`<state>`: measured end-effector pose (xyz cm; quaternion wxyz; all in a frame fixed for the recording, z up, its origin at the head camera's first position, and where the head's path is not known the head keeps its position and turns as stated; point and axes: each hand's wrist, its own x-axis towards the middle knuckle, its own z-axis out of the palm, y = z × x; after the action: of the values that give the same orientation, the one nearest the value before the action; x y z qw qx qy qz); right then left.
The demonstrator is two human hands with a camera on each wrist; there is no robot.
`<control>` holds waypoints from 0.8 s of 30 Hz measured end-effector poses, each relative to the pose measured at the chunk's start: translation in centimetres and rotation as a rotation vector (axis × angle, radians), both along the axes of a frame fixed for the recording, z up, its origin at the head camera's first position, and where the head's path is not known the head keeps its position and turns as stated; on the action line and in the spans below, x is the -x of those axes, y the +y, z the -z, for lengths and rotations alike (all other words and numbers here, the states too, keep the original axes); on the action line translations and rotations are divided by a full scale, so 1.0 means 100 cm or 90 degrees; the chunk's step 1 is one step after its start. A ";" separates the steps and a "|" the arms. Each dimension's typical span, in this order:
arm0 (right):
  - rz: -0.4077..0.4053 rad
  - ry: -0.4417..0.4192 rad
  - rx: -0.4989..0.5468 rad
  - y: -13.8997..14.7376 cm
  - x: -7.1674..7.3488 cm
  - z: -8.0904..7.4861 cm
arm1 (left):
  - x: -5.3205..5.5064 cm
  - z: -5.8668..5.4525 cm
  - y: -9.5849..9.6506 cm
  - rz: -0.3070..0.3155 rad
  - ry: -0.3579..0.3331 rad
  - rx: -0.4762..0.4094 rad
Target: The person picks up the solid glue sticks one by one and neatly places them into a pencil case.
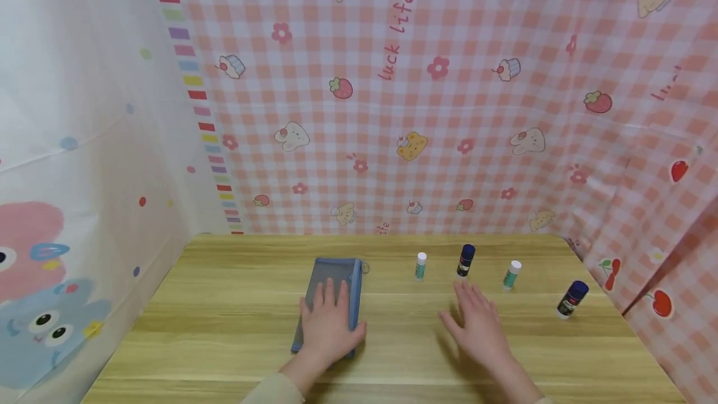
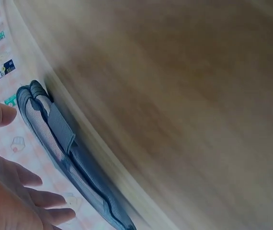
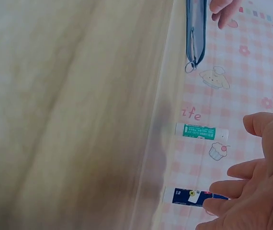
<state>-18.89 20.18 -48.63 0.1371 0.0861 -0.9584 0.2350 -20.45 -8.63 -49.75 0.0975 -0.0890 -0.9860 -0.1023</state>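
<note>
A blue-grey zippered mesh pouch [image 1: 331, 273] lies on the wooden table, left of the middle. Over its near half my left hand [image 1: 328, 329] spreads its fingers; in the left wrist view the hand hovers above the pouch [image 2: 74, 158] and grips nothing. My right hand [image 1: 477, 329], fingers extended and holding nothing, is over the table just in front of a dark-blue-capped glue stick [image 1: 465, 260]. A white-capped green glue stick [image 1: 421, 267] stands to its left and a similar one [image 1: 512, 275] to its right. Another dark-blue-capped glue stick [image 1: 572, 300] stands farther right.
The wooden table [image 1: 224, 304] reaches back to a pink checked curtain [image 1: 392, 111]. A white curtain [image 1: 101, 111] with cartoon figures hangs along the left side. A metal ring [image 1: 366, 268] sits at the pouch's far right corner.
</note>
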 end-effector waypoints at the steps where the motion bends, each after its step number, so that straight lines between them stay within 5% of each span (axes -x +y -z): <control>1: 0.002 -0.003 0.003 0.001 0.000 0.000 | 0.000 0.000 0.001 -0.002 -0.005 0.003; 13: 0.014 -0.034 0.016 0.006 0.003 0.001 | 0.001 0.003 0.011 -0.069 -0.088 -0.007; 24: 0.018 -0.045 0.016 0.010 0.005 0.002 | -0.001 0.006 0.008 -0.080 -0.127 -0.017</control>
<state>-19.35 21.20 -48.82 0.1077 0.0624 -0.9608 0.2476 -20.34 -7.84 -50.34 0.0066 -0.0153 -0.9929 -0.1176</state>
